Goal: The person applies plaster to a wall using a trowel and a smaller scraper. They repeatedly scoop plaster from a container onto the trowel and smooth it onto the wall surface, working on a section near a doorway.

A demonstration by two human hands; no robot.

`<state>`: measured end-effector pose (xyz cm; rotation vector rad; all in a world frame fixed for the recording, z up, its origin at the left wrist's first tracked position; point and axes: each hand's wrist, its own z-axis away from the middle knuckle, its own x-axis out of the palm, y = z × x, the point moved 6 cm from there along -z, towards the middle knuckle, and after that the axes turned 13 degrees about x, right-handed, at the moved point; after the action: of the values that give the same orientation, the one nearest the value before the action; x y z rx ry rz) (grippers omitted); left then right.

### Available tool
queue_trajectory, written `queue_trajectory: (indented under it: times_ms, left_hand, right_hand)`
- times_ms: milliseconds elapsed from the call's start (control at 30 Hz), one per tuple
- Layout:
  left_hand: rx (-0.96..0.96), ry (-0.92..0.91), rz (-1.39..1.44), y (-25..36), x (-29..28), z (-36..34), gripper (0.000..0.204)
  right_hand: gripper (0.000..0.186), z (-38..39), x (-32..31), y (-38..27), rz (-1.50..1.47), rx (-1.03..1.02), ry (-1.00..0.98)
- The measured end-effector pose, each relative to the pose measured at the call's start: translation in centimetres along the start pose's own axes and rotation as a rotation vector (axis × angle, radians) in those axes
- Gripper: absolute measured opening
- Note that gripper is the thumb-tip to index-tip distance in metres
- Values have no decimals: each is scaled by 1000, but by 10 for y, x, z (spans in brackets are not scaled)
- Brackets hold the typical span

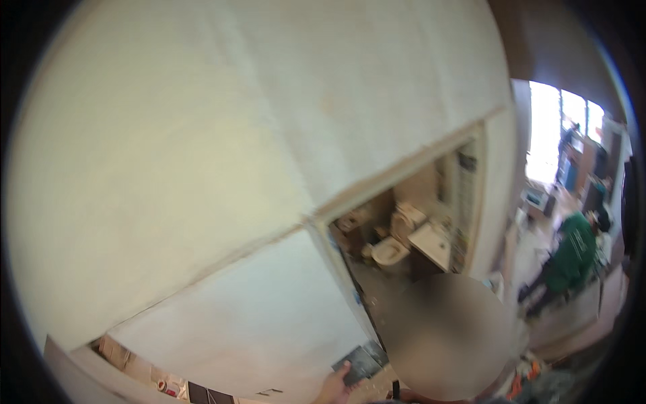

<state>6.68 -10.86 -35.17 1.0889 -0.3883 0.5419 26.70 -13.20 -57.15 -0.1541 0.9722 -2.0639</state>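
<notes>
head view: one hand (334, 388) rises from the lower edge at 6 o'clock; which of the person's hands it is, i cannot tell. fingers clasp the lower edge of a dark grey tile (361, 363), which sits just at 1 o'clock of the hand, touching it. tile looks lifted, not yet set anywhere. pale wall panel (222, 168) fills 9 to 12 o'clock. toilet (390, 250) shows through the opening; a person in green (572, 252) crouches at 3 o'clock.

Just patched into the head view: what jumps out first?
A big pale wall panel fills most of the view. Right of centre, an open doorway shows a white toilet and sink. At the bottom edge, a hand touches a dark flat tool; a person in green bends at far right.
</notes>
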Motion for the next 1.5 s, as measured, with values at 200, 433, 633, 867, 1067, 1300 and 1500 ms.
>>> queue_trajectory:
  times_ms: [200,433,633,867,1067,1300,1500]
  left_hand:
    - [88,-17,-57,-2,26,-8,34]
    - [730,-290,-899,13,85,-2,35]
    - [174,-42,-101,-15,93,-20,35]
    - [291,-64,7,11,158,34,36]
    - [357,-35,5,24,202,57,38]
    - [318,-108,19,37,222,42,42]
    - [421,-316,-28,70,261,50,51]
  right_hand:
    - [50,10,-102,-72,-221,-198,468]
    - [53,54,-144,-75,-281,-337,662]
    - [53,170,-165,-143,-243,-344,667]
    - [54,251,-167,-162,-187,-296,654]
    - [51,287,-183,-191,-161,-599,845]
    - [63,302,-192,-209,-102,-1161,1006]
    - [56,332,-208,-235,-143,-1147,1012]
